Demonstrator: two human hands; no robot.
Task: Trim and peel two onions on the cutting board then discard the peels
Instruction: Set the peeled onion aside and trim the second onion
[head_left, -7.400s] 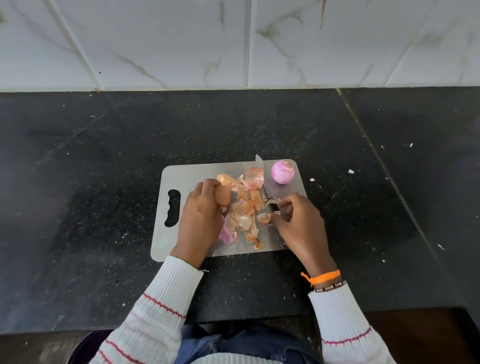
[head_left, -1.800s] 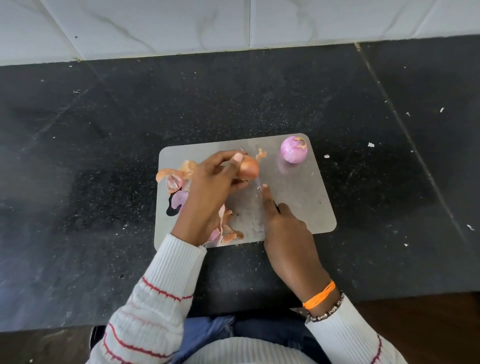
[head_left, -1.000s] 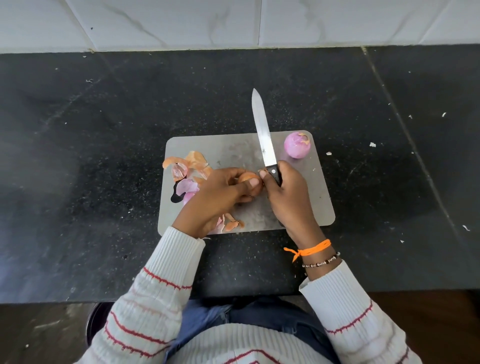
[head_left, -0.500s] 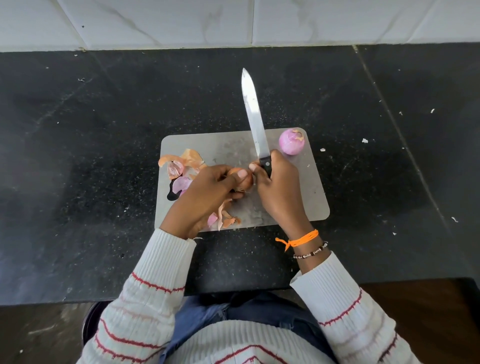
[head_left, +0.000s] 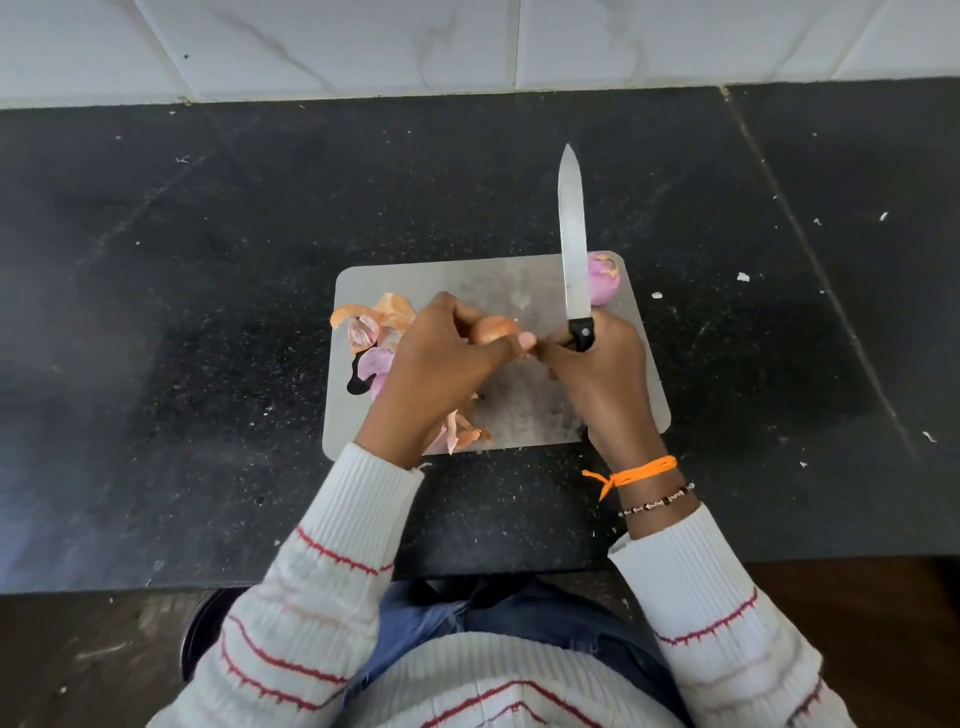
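- Nearest the viewer, two white sleeves (head_left: 332, 545) with red stripes reach forward over the near edge of a black desk (head_left: 156, 312).
- An orange thread bracelet (head_left: 641, 470) and a beaded one circle the right wrist.
- A grey cutting board (head_left: 639, 384) lies near the desk's near edge.
- Loose onion peels (head_left: 465, 434) sit at the board's near edge; more peels (head_left: 374, 322) lie at its left edge.
- The left hand (head_left: 436, 369) grips an unpeeled brown onion (head_left: 493, 329) above the board's middle.
- The right hand (head_left: 597, 369) is wrapped round a knife (head_left: 573, 249) handle, fingertips at the onion, blade pointing away.
- A peeled purple onion (head_left: 605, 283) rests in the board's far right corner.
- White wall tiles (head_left: 363, 47) rise behind the desk.
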